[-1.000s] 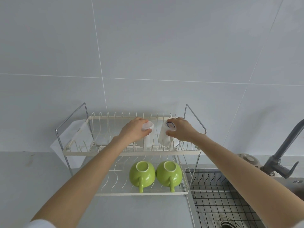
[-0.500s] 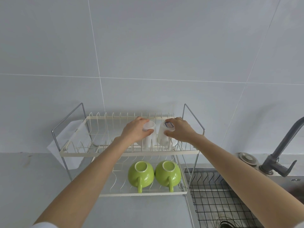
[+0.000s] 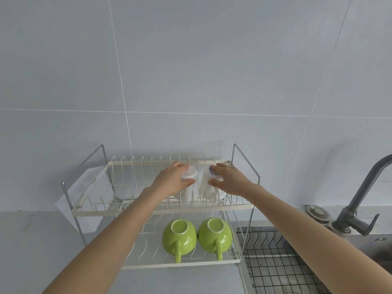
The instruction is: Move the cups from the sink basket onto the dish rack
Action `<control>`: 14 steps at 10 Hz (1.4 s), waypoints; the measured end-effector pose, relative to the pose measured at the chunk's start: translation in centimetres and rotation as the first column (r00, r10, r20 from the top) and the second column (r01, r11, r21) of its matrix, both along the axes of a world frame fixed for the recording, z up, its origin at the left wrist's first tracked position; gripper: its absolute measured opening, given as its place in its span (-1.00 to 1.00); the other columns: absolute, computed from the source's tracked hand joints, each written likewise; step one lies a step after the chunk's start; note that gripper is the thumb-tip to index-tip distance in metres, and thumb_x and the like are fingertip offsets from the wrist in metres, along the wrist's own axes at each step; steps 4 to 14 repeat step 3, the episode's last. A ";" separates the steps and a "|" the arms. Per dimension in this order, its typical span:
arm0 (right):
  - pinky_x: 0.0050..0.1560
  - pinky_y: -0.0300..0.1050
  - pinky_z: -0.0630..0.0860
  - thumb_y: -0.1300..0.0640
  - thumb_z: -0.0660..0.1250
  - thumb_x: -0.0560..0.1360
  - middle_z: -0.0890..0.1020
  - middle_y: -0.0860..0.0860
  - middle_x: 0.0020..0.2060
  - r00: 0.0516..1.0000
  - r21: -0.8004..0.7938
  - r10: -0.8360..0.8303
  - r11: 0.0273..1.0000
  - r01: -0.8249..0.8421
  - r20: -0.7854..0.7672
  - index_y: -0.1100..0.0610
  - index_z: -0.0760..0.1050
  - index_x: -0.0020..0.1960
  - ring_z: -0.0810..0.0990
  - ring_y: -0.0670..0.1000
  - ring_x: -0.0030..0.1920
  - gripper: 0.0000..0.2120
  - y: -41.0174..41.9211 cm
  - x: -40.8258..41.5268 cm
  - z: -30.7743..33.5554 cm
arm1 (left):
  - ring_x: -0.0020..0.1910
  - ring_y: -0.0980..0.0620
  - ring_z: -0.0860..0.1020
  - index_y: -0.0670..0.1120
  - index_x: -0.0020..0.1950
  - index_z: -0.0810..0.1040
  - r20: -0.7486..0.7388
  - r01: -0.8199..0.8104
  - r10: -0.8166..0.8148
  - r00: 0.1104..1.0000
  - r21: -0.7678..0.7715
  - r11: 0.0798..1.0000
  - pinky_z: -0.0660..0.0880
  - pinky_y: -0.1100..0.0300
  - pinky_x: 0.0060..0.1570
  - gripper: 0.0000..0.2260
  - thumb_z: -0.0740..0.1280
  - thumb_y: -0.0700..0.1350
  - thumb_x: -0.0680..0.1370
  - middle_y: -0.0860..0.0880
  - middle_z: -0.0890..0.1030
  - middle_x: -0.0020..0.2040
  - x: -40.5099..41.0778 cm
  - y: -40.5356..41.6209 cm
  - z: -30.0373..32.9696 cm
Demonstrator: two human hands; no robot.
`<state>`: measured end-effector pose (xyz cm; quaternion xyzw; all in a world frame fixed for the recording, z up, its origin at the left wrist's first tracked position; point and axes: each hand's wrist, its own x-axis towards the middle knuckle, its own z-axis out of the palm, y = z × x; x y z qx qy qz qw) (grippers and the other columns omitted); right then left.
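Note:
A cream two-tier dish rack [image 3: 161, 209] stands against the tiled wall. On the right of its upper tier two white cups stand upside down side by side. My left hand [image 3: 169, 181] grips the left white cup [image 3: 189, 186] by its base. My right hand [image 3: 230, 182] grips the right white cup [image 3: 206, 186], which has a small blue mark on its base. Two green mugs [image 3: 179, 234] [image 3: 214, 233] sit upside down on the lower tier, handles toward me.
The black wire sink basket [image 3: 275, 262] lies in the sink at the lower right, with no cups seen in its visible part. A dark grey faucet [image 3: 360, 200] rises at the right. A white sheet [image 3: 84, 192] hangs behind the rack's left end. Grey counter extends left.
Both hands stay on the two white cups on the upper tier; the cups sit slightly lower among the prongs. The view has shifted a little.

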<state>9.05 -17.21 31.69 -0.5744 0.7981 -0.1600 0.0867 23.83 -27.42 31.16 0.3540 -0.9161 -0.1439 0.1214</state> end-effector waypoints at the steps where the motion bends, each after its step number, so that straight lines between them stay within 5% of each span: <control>1: 0.38 0.03 0.31 0.03 0.22 0.55 0.33 0.10 0.42 1.000 0.013 0.000 1.000 0.000 -0.006 0.14 0.25 0.43 0.31 0.14 0.40 -0.51 -0.2 0.1 0.0 | 0.38 -0.07 0.34 -0.07 0.42 0.25 0.015 0.004 -0.004 1.000 0.003 1.000 0.30 0.08 0.31 -0.51 0.22 0.05 0.53 -0.03 0.30 0.43 0.0 -0.1 0.0; 3: 0.44 0.03 0.16 0.01 0.20 0.55 0.18 0.14 0.49 1.000 0.060 -0.022 0.998 0.023 -0.002 0.12 0.22 0.44 0.11 0.16 0.50 -0.50 0.1 0.5 0.7 | 0.48 -0.05 0.17 -0.07 0.47 0.14 0.116 0.024 -0.024 0.993 -0.002 1.000 0.19 0.01 0.43 -0.48 0.13 0.10 0.56 -0.05 0.13 0.53 0.0 0.0 0.7; 14: 0.44 0.03 0.16 0.01 0.20 0.55 0.18 0.14 0.49 1.000 0.060 -0.022 0.998 0.023 -0.002 0.12 0.22 0.44 0.11 0.16 0.50 -0.50 0.1 0.5 0.7 | 0.48 -0.05 0.17 -0.07 0.47 0.14 0.116 0.024 -0.024 0.993 -0.002 1.000 0.19 0.01 0.43 -0.48 0.13 0.10 0.56 -0.05 0.13 0.53 0.0 0.0 0.7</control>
